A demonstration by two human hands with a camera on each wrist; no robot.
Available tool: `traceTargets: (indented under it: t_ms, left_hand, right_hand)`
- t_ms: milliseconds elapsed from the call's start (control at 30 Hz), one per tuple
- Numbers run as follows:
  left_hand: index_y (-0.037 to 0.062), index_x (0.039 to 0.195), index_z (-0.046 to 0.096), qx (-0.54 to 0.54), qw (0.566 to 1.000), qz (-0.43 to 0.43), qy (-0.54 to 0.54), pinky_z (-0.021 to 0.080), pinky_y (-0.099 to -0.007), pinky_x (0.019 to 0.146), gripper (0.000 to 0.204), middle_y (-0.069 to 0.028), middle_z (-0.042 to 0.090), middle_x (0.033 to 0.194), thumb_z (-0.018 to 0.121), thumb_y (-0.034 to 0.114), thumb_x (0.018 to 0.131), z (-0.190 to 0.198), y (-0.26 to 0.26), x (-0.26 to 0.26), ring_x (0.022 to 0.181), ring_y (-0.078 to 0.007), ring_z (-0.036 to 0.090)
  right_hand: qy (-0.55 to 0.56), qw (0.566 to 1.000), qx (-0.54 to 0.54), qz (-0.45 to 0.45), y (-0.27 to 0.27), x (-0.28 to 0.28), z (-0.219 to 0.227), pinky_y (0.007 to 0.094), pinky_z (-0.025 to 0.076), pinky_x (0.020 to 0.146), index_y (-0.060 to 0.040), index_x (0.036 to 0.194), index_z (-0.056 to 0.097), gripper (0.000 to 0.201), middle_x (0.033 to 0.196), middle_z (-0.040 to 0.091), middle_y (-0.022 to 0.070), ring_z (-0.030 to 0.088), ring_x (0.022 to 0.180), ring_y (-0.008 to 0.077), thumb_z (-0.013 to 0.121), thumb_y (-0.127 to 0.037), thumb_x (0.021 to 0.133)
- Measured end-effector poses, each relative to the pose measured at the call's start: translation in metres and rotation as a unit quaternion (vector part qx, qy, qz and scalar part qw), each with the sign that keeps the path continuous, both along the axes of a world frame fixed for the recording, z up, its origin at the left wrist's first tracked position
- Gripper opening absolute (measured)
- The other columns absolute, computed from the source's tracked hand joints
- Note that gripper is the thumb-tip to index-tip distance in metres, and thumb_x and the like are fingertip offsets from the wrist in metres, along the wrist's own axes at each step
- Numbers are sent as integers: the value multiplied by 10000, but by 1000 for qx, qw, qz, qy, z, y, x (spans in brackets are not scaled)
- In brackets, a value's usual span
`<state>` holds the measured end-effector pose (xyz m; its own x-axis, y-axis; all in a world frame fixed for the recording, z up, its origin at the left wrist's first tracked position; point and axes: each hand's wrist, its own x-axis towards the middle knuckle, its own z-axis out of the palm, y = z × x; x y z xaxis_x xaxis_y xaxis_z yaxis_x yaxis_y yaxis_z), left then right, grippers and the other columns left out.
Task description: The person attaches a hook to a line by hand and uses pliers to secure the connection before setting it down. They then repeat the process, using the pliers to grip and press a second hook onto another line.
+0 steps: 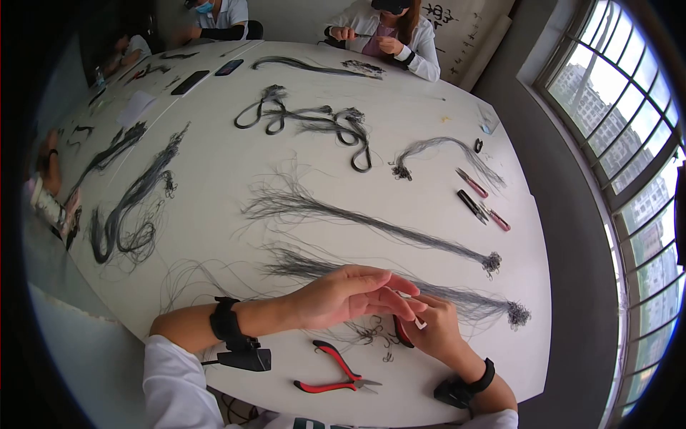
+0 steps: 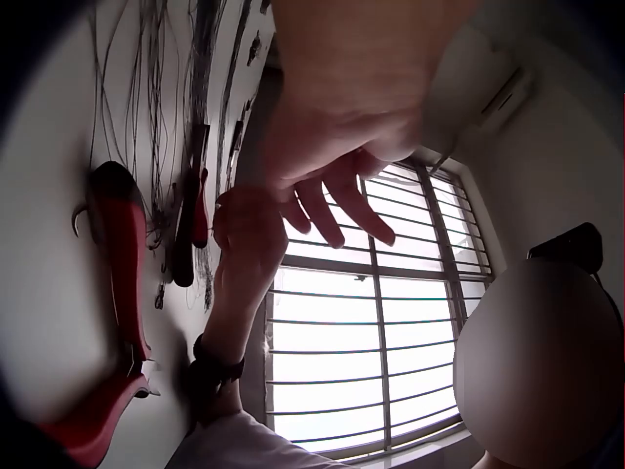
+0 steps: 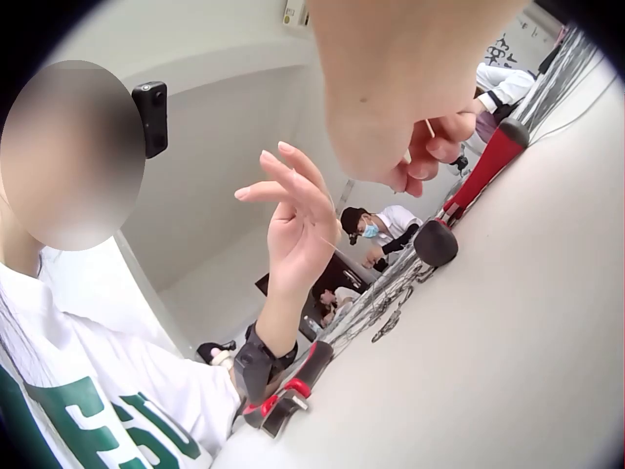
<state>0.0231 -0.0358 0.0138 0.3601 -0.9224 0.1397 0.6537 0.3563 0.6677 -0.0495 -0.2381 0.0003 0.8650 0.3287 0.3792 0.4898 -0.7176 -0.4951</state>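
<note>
My left hand (image 1: 350, 294) is raised over the near side of the table, fingers long and slightly spread, its fingertips by my right hand (image 1: 436, 327). In the right wrist view a fine strand (image 3: 327, 241) crosses by the left palm. The right fingers are curled, with a small thin pale piece (image 3: 430, 127) between them; what it is cannot be told. Red-and-black pliers (image 3: 488, 166) show beside and below the right hand, apparently on the table and partly hidden in the head view. Dark hooked pieces (image 1: 371, 330) lie below the left hand.
Open red-handled pliers (image 1: 336, 372) lie at the near edge. Dark strand bundles (image 1: 386, 227) stretch beyond the hands, one ending in a tangled clump (image 1: 518, 314). Small cutters (image 1: 471, 206) lie right. Other people sit around the table (image 1: 514, 357); a barred window is at right.
</note>
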Motion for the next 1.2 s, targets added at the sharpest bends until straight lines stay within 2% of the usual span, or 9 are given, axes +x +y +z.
traceTargets:
  t_ms: [100,200,267,300,400,700,900,1033,1200]
  left_hand:
    - [-68,1223,459,11,998,65,20,346,-355,1038,410,-195,512,1245,354,248,983,0,-2,0,1173,-250,490]
    - [-68,1194,492,60,993,101,-8,370,-328,1015,389,-173,548,1204,374,234,980,-2,-3,-2,1139,-212,515]
    - [-51,1152,539,153,960,117,-203,426,-300,949,342,-143,599,1125,397,206,976,-6,-4,-4,1071,-167,554]
    - [-51,1152,539,152,961,117,-201,426,-300,949,342,-143,599,1125,397,206,976,-11,-4,-6,1071,-167,554]
    - [-31,1079,579,230,911,120,-319,514,-246,715,278,-98,648,937,410,156,962,-18,-5,-11,827,-119,624]
    - [-3,940,595,284,919,-17,-272,420,-200,525,289,-39,596,734,381,187,979,-10,-2,-5,580,-62,527]
    - [-7,960,599,273,878,76,-385,459,-235,676,267,-39,598,763,412,182,971,-12,-1,-2,723,-88,553]
    - [-32,933,591,240,864,124,-424,458,-258,647,249,-50,607,722,443,167,953,-20,-4,-6,716,-105,572]
    - [-66,1048,539,202,959,-9,-198,477,-295,843,266,-84,604,799,396,144,970,-14,-4,-6,887,-189,627]
  right_hand:
    - [-18,995,-42,86,7,-4,-1,318,433,451,-96,842,618,180,647,545,22,556,547,212,639,-16,682]
    - [-20,991,-33,130,15,-12,-3,309,425,433,-100,845,620,178,661,541,10,540,503,205,666,-45,682]
    - [-14,990,-25,139,20,-16,3,299,415,415,-94,843,620,175,631,528,12,535,476,189,654,-25,686]
    - [-13,990,-26,139,21,-16,6,299,415,415,-94,843,620,175,631,528,12,535,476,189,654,-25,686]
    - [-46,995,13,86,20,-16,14,295,408,401,-85,839,618,182,599,523,14,529,462,180,652,-7,678]
    - [-70,997,-33,31,5,-4,18,297,388,399,-82,785,593,172,594,501,19,520,476,184,630,30,660]
    - [-82,996,-32,30,1,-2,14,300,385,400,-84,829,611,199,610,500,18,515,477,184,631,22,663]
    - [-95,995,-39,15,0,-2,15,298,387,405,-85,868,623,226,614,499,20,515,480,180,643,10,663]
    - [-89,995,-53,15,-3,-2,13,293,397,419,-84,896,628,225,630,516,23,523,491,173,645,-13,684]
